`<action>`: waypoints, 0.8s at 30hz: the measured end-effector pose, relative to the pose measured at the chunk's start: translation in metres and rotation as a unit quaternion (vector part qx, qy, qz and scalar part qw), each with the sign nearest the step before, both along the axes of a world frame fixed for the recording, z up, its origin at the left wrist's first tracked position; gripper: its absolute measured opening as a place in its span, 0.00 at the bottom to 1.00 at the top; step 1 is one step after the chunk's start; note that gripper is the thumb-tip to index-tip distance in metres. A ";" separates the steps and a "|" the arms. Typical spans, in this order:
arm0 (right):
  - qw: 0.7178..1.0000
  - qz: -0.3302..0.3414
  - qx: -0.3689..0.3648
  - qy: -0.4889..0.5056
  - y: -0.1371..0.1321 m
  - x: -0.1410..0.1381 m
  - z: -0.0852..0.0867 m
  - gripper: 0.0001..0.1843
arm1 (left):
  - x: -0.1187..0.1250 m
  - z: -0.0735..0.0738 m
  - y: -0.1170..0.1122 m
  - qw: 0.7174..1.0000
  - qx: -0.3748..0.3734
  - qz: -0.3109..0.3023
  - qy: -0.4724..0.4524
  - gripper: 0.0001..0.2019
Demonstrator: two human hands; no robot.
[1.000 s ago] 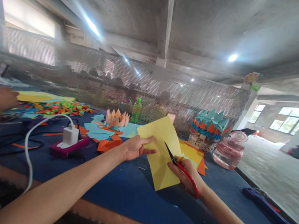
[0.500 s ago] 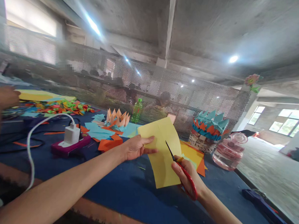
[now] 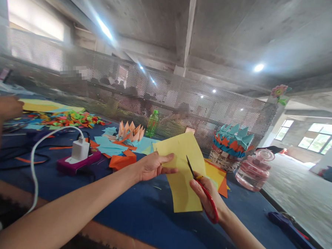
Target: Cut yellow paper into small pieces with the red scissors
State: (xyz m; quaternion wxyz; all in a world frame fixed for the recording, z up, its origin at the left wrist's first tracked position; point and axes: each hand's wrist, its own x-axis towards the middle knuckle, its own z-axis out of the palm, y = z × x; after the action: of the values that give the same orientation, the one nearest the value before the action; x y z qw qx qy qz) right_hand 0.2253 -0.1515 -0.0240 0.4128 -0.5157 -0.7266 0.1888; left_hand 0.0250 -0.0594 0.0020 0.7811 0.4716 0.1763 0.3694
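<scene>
My left hand [image 3: 157,165] grips the left edge of a yellow sheet of paper [image 3: 186,190], thumb in front and some fingers behind it. The sheet is held up above the blue table, slightly bent. In my right hand [image 3: 207,193] is a pair of scissors [image 3: 212,207] with red handles and dark blades. The blade points up and left in front of the paper; whether it touches the sheet I cannot tell. Behind the sheet's right side lie yellow and orange papers [image 3: 217,175].
A purple power strip [image 3: 65,165] with a white charger stands left. Beyond are blue papers [image 3: 111,145], a peach folded-paper piece [image 3: 130,132], a green bottle [image 3: 152,123] and colourful scraps [image 3: 71,119]. Right stand a paper-filled basket [image 3: 223,160] and a pink jar [image 3: 252,172]. Another person's hand [image 3: 7,106] is far left.
The yellow sheet has shifted slightly to the right and tilted, with my left hand moving a little right and down. The scissors stay nearly in place.
</scene>
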 end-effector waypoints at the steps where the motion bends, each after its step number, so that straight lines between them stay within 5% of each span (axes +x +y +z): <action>1: 1.000 0.003 -0.003 -0.010 0.000 0.000 0.001 0.28 | 0.000 0.001 -0.001 1.000 0.002 0.000 -0.001 0.17; 24: 0.999 -0.032 -0.018 -0.037 0.003 -0.005 0.006 0.25 | -0.003 0.007 -0.006 1.000 -0.013 0.003 -0.003 0.18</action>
State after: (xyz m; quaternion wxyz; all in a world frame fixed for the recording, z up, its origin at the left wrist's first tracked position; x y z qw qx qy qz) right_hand 0.2202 -0.1489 -0.0180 0.3816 -0.5527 -0.7212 0.1696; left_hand 0.0221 -0.0658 0.0089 0.7866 0.4596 0.1805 0.3706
